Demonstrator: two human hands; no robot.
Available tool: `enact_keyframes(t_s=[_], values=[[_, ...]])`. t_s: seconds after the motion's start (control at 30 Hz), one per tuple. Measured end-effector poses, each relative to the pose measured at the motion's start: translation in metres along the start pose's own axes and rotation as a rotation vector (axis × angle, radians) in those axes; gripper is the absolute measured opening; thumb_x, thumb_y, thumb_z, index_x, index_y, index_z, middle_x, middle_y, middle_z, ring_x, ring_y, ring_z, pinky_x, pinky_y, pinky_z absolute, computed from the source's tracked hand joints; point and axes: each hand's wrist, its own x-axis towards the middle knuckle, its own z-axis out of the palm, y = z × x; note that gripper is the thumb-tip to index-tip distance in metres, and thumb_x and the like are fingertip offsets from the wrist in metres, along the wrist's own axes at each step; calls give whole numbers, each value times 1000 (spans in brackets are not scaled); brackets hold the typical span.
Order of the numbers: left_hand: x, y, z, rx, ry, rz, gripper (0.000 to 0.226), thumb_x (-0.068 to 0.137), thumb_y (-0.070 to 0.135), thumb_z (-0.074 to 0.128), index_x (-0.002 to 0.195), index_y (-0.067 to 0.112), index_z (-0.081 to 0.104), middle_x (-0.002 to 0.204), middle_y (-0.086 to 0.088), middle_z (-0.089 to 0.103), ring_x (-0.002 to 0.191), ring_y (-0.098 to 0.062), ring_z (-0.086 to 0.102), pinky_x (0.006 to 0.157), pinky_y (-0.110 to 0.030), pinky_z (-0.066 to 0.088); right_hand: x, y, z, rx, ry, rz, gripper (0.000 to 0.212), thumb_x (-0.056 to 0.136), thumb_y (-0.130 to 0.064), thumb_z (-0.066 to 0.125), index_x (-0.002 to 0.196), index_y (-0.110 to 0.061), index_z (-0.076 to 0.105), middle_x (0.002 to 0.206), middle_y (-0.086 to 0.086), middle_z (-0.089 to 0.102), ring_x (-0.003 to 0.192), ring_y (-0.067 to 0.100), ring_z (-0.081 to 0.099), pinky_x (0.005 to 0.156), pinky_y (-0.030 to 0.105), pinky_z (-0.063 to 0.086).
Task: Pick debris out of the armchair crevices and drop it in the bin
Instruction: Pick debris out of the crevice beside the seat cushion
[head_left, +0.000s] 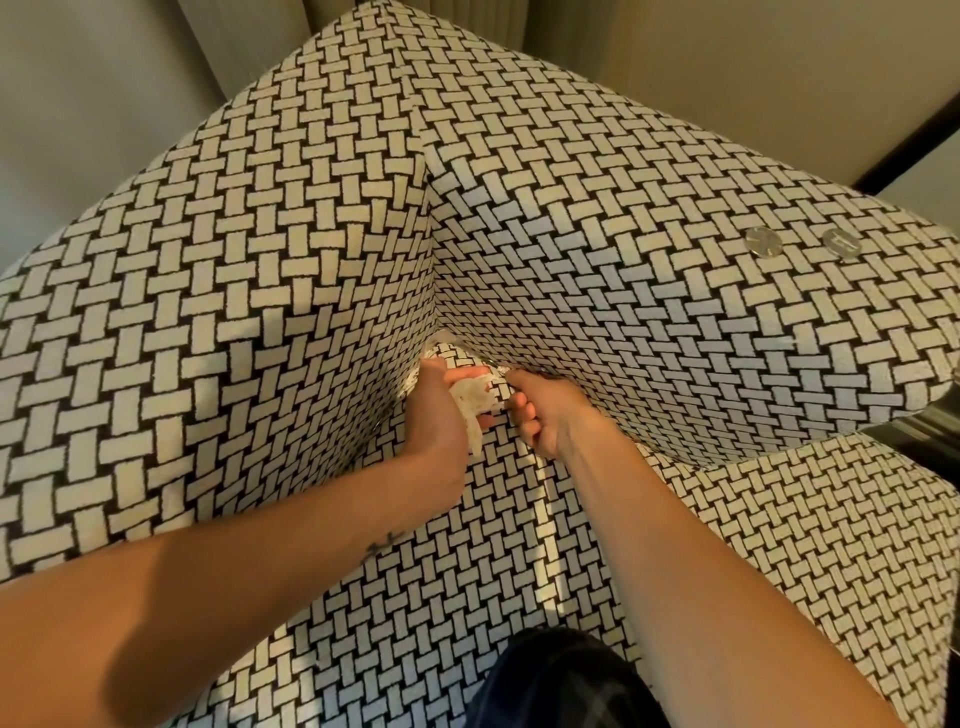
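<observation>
Woven-look upholstery, cream blocks on black, covers the armchair (249, 322) and fills almost the whole view. Nearest the camera, at the bottom edge, a fold of dark garment (561, 680) lies over the seat cushion (467, 597), and a pale seam runs up the cushion towards the corner. Two bare forearms reach forward over the seat from either side of that garment. The left one carries a small dark tattoo (385, 540) near the wrist.

Both hands meet low in the corner where the left side panel (156, 364), the right side panel (649, 322) and the seat come together. The left hand (441, 410) grasps a crumpled tissue (475, 402), a white wad bunched in its fingers just above the cushion. The right hand (545, 410) sits just beside it, knuckles up and fingers curled, its fingertips pushed at the crevice (467, 358). A white scrap shows there, but whether the fingers actually hold it cannot be told, since they hide the contact. The two hands block most of the gap itself.

Farther off, on the flat top of the right side panel, two coins (762, 242) lie near each other, well apart from the hands. Beyond the chair stand a plain beige wall (727, 52) and a strip of curtain (493, 21).
</observation>
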Motion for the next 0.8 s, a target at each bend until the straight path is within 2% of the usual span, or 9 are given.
enact_keyframes(t_s=[0.17,0.33,0.47,0.53,0.6,0.67,0.73,0.8], values=[[-1,0,0,17,-6,6,52,108,37,27,91,12,69,88,-11,70,78,-22,59,64,-30,43,-2,7,0,85,38,-89,23,101,-14,54,79,-13,56,46,-4,46,32,6,31,29,17,21],[1,-2,-1,49,-18,-25,45,106,33,31,90,14,68,98,-15,69,75,-21,58,63,-30,42,-11,13,-6,154,22,-158,10,102,-8,51,97,-8,60,49,-3,46,36,7,32,32,18,22],[1,-4,-2,67,-51,-47,44,104,36,33,91,14,69,98,-14,71,82,-25,62,82,-36,48,-26,19,-14,161,-35,-209,11,103,-11,52,97,-9,60,52,-3,45,39,8,31,34,18,21],[0,-5,-2,73,-49,-57,44,104,37,34,92,12,68,87,-9,73,81,-25,64,88,-39,48,-36,26,-19,138,-98,-267,17,104,-19,53,109,-9,65,55,-3,45,41,8,33,35,17,22],[1,-6,0,71,-57,-76,45,105,38,35,94,11,69,80,-6,76,81,-24,66,93,-41,49,-48,33,-23,42,-136,-379,25,105,-24,52,123,-19,68,58,-6,48,45,7,38,38,17,27],[-1,-5,1,88,-89,-95,47,106,39,35,96,9,70,81,-7,77,89,-25,68,96,-42,49,-62,38,-21,-111,-136,-512,27,106,-23,50,125,-27,68,59,-13,56,51,0,46,44,13,33],[-3,-5,0,147,-130,-93,45,105,40,40,99,8,71,94,-12,77,102,-29,68,102,-46,50,-71,42,-18,-255,-143,-604,28,105,-23,51,127,-30,67,69,-21,63,58,-8,53,49,7,39],[-3,-5,-2,214,-146,-85,37,100,38,51,103,9,74,105,-15,75,110,-32,67,106,-50,49,-71,47,-15,-403,-153,-665,33,106,-18,49,135,-30,59,80,-20,61,59,-13,55,51,6,41]])
